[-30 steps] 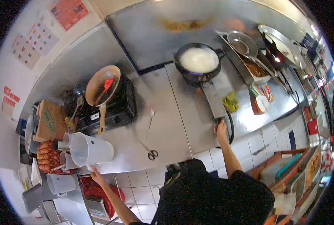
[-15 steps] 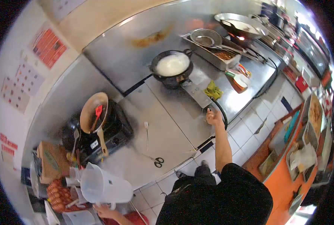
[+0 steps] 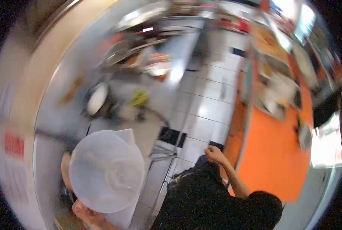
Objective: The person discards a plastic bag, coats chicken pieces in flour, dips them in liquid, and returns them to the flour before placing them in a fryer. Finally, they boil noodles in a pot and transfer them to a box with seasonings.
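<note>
A translucent white plastic measuring jug (image 3: 106, 172) fills the lower left of the head view, its round mouth facing me and its spout at the upper right. My left hand (image 3: 88, 215) is closed at the jug's lower side; the handle itself is hidden. My right hand (image 3: 214, 154) hangs in front of my dark trousers, fingers curled together, with nothing visible in them. Beyond the jug, blurred, a dark wok with white liquid (image 3: 98, 99) sits on the steel counter. A yellow-green cloth (image 3: 139, 98) lies near it.
An orange counter (image 3: 274, 153) with metal trays (image 3: 272, 92) runs along my right. Between the counters lies a white tiled floor (image 3: 205, 111). Pans and utensils, smeared by motion, stand farther along the steel counter (image 3: 140, 82). A thin metal rack (image 3: 163, 153) stands ahead.
My view has swung to the right. The jug has come up off the lower left with my left hand. My right hand has left the area near the burner and dropped toward my body.
</note>
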The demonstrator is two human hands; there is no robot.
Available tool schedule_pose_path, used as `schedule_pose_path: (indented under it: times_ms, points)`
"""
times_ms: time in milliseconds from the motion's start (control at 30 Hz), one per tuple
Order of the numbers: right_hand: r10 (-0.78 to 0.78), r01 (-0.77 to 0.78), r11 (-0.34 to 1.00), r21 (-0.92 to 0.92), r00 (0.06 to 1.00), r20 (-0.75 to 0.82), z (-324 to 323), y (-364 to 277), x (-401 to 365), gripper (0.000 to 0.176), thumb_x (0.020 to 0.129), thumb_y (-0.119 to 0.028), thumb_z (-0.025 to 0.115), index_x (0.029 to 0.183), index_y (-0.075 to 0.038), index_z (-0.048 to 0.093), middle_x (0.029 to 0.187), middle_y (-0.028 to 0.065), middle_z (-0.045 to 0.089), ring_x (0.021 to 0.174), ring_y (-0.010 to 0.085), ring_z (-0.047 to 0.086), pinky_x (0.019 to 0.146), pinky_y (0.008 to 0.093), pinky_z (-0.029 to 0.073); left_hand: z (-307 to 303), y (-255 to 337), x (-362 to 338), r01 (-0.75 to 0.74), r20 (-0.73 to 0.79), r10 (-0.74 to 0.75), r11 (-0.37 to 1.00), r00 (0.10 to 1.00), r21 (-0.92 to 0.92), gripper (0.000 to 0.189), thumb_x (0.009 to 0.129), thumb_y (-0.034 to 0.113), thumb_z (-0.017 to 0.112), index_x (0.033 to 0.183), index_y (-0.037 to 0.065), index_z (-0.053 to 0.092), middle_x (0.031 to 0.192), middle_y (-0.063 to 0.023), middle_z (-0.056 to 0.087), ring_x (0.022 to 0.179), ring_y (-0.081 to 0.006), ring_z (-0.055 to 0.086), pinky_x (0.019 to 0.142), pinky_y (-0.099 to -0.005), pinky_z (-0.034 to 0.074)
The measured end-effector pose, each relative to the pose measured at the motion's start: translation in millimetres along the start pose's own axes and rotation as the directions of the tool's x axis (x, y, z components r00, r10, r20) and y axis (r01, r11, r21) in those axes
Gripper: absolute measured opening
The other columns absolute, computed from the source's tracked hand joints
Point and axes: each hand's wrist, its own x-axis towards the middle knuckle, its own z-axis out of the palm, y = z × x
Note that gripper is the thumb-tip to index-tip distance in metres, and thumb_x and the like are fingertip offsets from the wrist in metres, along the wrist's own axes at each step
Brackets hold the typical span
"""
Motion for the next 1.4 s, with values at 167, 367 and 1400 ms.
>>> schedule_pose_path:
  times_ms: [167,367,1400]
  points:
    - [-0.128,0.129,0.991,-0.021,0.932,-0.338,-87,0,-44,0.035,0.089,-0.033,0.057,0.096,0.002,0.06,0.068,0.0093,0.061,0.059,0.0163,0.058,0.056,0.0334,0.047,202,75,73,0.046,0.551,0.053,0.985,0.833,-0.165,0.049,0.089,0.048,0.055,0.111,0.004,0.05,0.108,-0.0102,0.057,0.097,-0.0198,0.057,0.079,-0.032,0.049]
    - [-0.001,0.253,0.901,0.352,0.813,-0.582,-140,28,-70,0.032,0.091,-0.033,0.056,0.096,-0.002,0.061,0.076,0.0121,0.064,0.066,0.021,0.062,0.062,0.0335,0.049,451,178,37,0.121,0.729,0.157,0.942,0.666,-0.313,0.062,0.088,0.037,0.064,0.131,0.006,0.033,0.11,-0.0084,0.053,0.094,-0.0178,0.054,0.079,-0.0328,0.046]
    - [0.547,0.134,0.827,0.546,0.034,-0.836,-301,28,-48,0.024,0.093,-0.024,0.055,0.094,0.001,0.056,0.071,0.0098,0.059,0.061,0.0158,0.058,0.054,0.031,0.047,1051,420,-223,-0.578,0.717,0.428,0.425,-0.549,-0.697,0.07,0.073,0.059,0.067,0.062,-0.01,0.061,0.063,-0.0254,0.062,0.063,-0.0348,0.065,0.058,-0.0441,0.05]
